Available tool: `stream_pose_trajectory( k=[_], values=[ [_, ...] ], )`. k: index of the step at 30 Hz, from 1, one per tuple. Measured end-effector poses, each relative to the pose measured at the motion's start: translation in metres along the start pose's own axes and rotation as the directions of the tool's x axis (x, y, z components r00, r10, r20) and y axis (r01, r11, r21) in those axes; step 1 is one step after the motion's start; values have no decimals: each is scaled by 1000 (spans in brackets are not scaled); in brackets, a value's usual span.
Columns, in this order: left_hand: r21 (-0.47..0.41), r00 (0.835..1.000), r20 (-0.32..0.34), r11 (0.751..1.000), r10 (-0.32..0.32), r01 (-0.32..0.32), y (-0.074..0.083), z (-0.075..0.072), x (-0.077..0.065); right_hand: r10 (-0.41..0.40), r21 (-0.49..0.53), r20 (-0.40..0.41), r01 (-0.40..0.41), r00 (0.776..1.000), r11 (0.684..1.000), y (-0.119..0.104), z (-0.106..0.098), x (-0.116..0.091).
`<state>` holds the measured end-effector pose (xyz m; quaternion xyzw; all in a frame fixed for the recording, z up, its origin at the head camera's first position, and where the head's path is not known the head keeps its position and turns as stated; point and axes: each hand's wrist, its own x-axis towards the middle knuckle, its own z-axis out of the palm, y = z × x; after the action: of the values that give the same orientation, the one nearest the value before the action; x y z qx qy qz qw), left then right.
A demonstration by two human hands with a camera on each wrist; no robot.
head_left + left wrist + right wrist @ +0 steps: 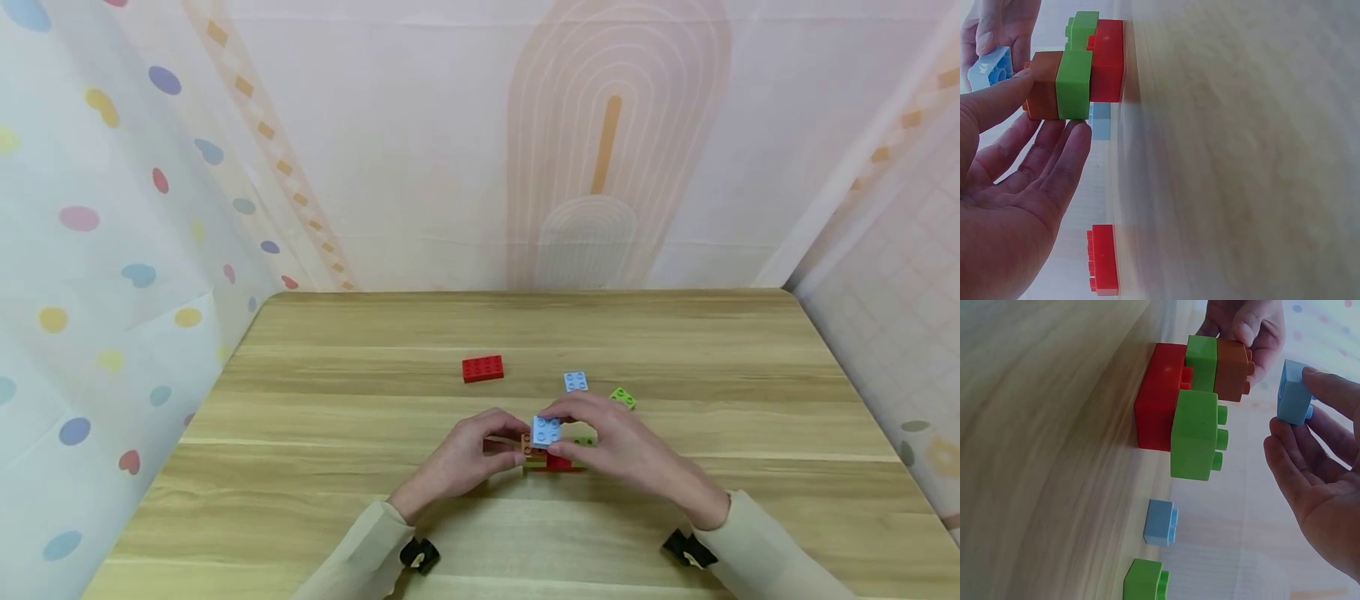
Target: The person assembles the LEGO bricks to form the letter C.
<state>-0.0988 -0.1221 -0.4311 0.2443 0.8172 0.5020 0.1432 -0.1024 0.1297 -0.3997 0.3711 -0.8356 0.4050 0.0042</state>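
Note:
My right hand [611, 429] pinches a light blue brick [1294, 394] between thumb and fingers, its open underside facing the stack. The blue brick hangs above the stack, apart from it in both wrist views. At the base of the stack is a red brick [1160, 394]. On one end sits a green brick [1074, 84] with a brown brick [1044, 84] on top. Another green brick [1194, 434] sits on the red brick's other end, studs bare. My left hand [480, 450] grips the stack at the brown brick, thumb on one side and fingers on the other.
Farther back on the wooden table [337, 400] lie a red brick [483, 368], a second light blue brick [575, 382] and a loose green brick [623, 397]. Patterned cloth [412, 167] hangs behind the table and along both sides.

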Motion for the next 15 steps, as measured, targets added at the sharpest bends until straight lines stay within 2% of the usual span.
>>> stream_pose_trajectory(
  k=[10,15],
  values=[
    [-17,1000,-14,1000,15,-15,0,0,0,13,5,10,-13,1000,1000,-1,6,5],
    [-49,1000,-14,999,2,-2,0,1,-1,23,0,11,-23,1000,1000,0,8,6]
  ],
)
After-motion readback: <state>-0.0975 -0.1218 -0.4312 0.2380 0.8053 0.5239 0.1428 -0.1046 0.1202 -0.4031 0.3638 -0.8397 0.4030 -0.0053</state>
